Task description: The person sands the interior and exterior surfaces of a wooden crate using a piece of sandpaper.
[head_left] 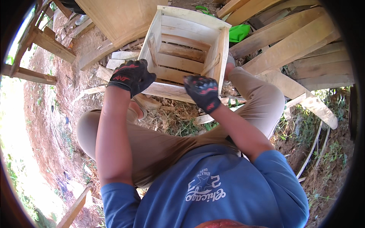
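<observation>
A pale slatted wooden crate (182,59), its top open, stands on the ground between my legs. I wear black gloves with red markings on both hands. At the crate's near left corner, my left hand (131,76) has its fingers curled over the edge. My right hand (203,92) is over the near side, toward the right corner. Its fingers are bent and slightly blurred, and whatever they may hold is hidden beneath the glove. Inside the crate, short upright strips brace the left and right walls, and gaps show between the floor slats.
A broad wooden board (118,19) leans behind the crate on the left. Long planks (289,41) are piled at the right, by a bright green bag (239,33). Wood offcuts (125,55) lie left of the crate. A wooden frame (53,45) stands far left.
</observation>
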A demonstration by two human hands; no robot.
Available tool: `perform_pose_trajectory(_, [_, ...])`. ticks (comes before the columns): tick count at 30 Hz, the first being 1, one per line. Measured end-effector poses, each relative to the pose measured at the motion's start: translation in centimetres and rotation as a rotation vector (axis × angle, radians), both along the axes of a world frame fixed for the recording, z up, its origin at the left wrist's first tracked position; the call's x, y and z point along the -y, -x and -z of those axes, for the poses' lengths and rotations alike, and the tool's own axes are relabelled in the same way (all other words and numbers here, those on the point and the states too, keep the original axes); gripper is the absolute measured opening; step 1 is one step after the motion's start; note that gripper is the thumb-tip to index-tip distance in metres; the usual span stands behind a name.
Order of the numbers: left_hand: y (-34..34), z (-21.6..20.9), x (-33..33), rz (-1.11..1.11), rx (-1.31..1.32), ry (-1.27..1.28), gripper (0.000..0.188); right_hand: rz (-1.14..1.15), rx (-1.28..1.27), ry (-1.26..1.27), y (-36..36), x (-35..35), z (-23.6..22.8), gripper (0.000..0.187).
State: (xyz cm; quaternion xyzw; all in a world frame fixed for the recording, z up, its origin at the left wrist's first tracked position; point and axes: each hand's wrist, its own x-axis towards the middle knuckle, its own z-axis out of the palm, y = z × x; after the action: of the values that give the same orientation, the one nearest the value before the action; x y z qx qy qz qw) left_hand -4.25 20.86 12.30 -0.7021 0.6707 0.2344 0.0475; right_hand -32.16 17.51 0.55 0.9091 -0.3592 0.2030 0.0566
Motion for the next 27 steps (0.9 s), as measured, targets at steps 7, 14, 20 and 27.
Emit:
perform_pose_trajectory(7, [-0.3,-0.2,-1.4,-0.043,-0.003,0.043,0.065,0.086,-0.166,-0.094,8.4,-0.4,-2.6,0.013])
perform_pose_trajectory(14, [-0.3,-0.1,-1.3,-0.064,-0.016,0.038,0.062,-0.089,0.054,-0.035,-1.4,-0.1,-0.9,0.014])
perform_pose_trajectory(20, [-1.6,-0.1,-0.9,-0.023,-0.030,0.036,0.064,-0.050,-0.027,-0.069,-7.1,-0.1,0.0,0.017])
perform_pose_trajectory(27, [-0.6,-1.3,-0.3,-0.082,0.020,-0.044,0.065,0.001,-0.133,-0.119,6.0,-0.1,-3.5,0.013])
